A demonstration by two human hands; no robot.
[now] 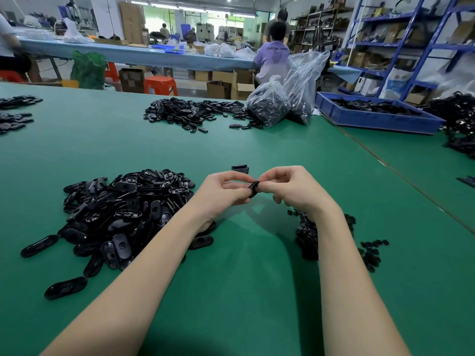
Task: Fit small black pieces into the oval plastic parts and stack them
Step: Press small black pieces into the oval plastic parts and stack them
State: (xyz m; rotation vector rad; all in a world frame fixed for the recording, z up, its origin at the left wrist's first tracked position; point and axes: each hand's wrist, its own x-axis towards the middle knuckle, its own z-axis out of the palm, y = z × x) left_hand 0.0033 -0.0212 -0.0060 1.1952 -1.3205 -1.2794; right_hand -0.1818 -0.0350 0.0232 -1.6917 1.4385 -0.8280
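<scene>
Both hands meet above the green table (244, 265). My left hand (221, 194) and my right hand (290, 188) both pinch one black oval plastic part (253, 189), held on edge between the fingertips. Whether a small piece sits in it is hidden by the fingers. A big heap of black oval parts (123, 211) lies to the left of my left arm. A smaller heap of small black pieces (308, 235) lies under and beside my right wrist. A short stack of oval parts (240, 168) stands just beyond my hands.
Another pile of oval parts (190, 113) lies farther back, beside two clear bags of black parts (272, 104). A blue bin (377, 119) holds more parts at the right. Further dark piles sit at the far left and far right. People work at a blue table behind.
</scene>
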